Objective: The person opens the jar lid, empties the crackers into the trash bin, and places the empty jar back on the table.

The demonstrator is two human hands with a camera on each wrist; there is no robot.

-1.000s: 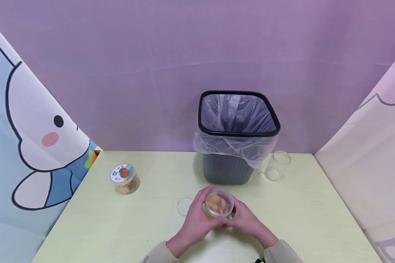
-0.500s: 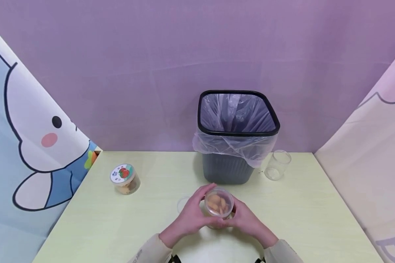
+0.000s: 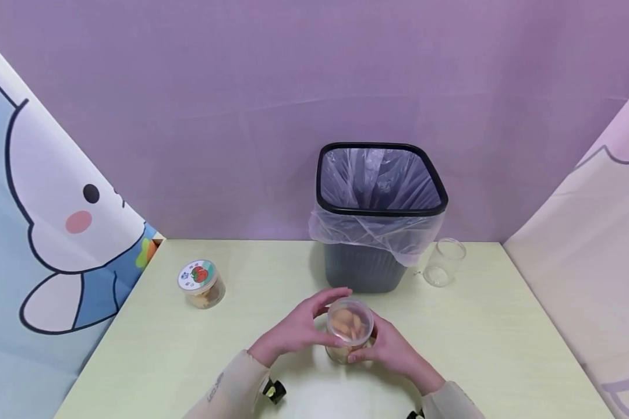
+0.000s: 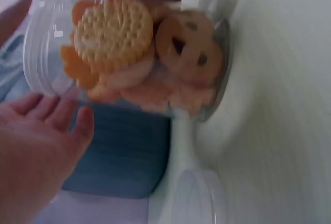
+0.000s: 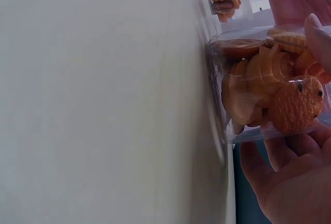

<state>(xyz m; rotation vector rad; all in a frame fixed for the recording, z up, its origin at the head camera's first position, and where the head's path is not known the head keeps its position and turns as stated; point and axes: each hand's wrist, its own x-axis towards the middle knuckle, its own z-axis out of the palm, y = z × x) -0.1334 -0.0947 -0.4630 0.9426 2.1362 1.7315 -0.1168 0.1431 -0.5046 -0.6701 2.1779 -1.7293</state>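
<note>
A clear jar (image 3: 340,352) of biscuits stands upright on the table between my two hands. Through its wall a ridged round biscuit (image 4: 114,32) and one with a cut-out face show in the left wrist view. My right hand (image 3: 390,349) holds the jar from the right, thumb on its front and fingers round the far side. My left hand (image 3: 304,326) is spread around the left side, with a gap between palm and jar and the thumb overlapping its front. A clear round lid (image 4: 199,198) lies on the table, hidden behind my left hand in the head view.
A grey bin (image 3: 364,270) with a black rim and plastic liner stands behind the jar. An empty clear glass (image 3: 437,273) is to its right. Another biscuit jar (image 3: 201,285) with a printed lid stands at the left. Cloth walls border the table's back and sides.
My left hand has loosened and drawn back leftward from the jar, covering the round lid in the head view. My right hand has stayed on the jar.
</note>
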